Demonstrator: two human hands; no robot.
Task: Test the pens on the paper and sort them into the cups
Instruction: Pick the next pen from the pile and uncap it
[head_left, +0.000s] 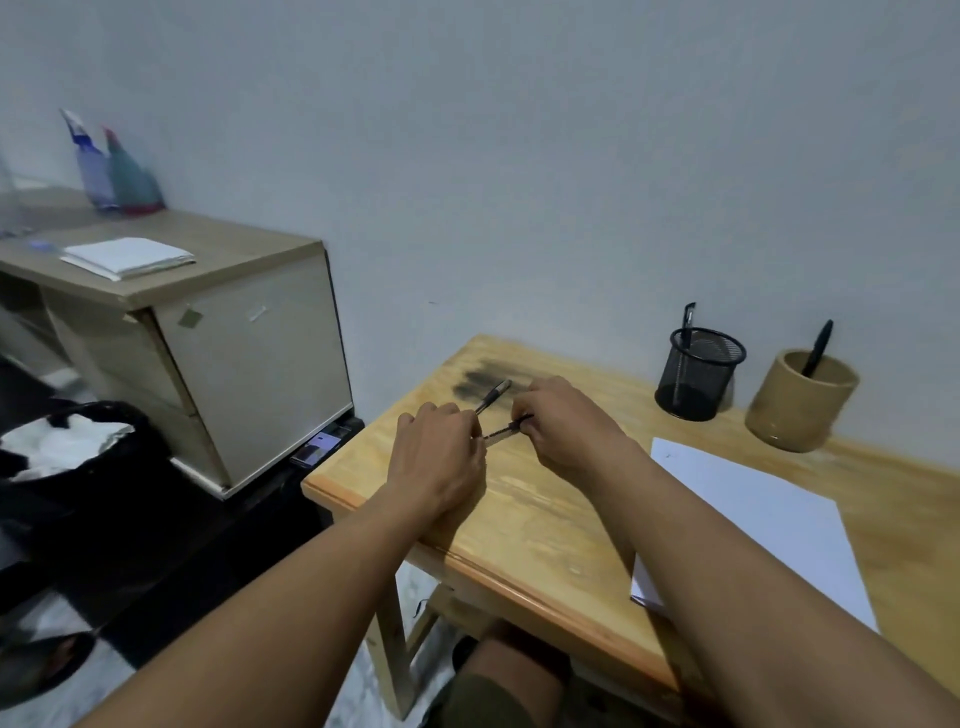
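- Two spray bottles (111, 171) stand on the side table (218, 249) at far left, with a black bin (78, 452) on the floor in front of it.
- The left hand (439, 457) curls its fingers round the upper pen (493, 396), whose pale end points toward the wall.
- The right hand (563, 434) pinches the lower pen (506, 430), whose other end reaches the left fingers; both hands hover just above the wooden table (545, 519).
- The mesh cup (698, 374) holds one pen and stands near the wall.
- The tan cup (800, 400), just to its right, holds one black pen.
- The paper (769, 519) lies flat, partly under the right forearm.
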